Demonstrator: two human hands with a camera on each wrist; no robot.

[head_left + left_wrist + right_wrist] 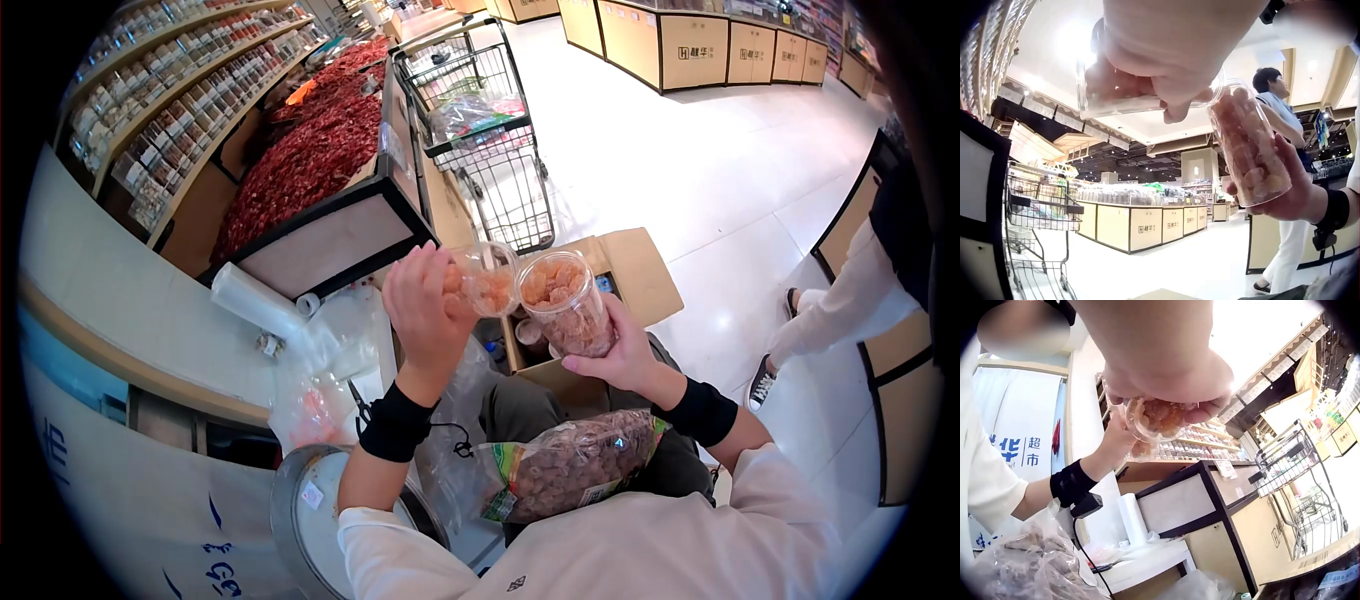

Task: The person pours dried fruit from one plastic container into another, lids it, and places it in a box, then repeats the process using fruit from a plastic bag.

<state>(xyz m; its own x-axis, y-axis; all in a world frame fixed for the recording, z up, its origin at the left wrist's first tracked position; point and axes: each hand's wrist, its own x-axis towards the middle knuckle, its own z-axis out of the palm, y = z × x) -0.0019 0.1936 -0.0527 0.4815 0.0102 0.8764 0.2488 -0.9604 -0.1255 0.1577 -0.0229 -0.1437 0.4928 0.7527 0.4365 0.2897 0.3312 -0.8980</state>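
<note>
In the head view my left hand [428,305] grips a clear plastic jar [492,278] partly filled with orange dried fruit. This jar lies tipped on its side, its mouth at the rim of a second jar. My right hand [622,350] holds that second clear jar [588,330] tilted, filled near its open top with the same sugared-looking pieces. In the left wrist view the fuller jar [1250,150] stands slanted beneath the mouth of the tipped jar [1116,94]. A large printed bag [575,465] of brown dried food rests across the lap.
An open cardboard box [640,275] stands just beyond the knees, with a shopping cart [500,185] behind it. At left are a bin of red dried goods [310,150], a plastic roll [255,300] and scissors [360,405]. Another person [840,290] stands at right.
</note>
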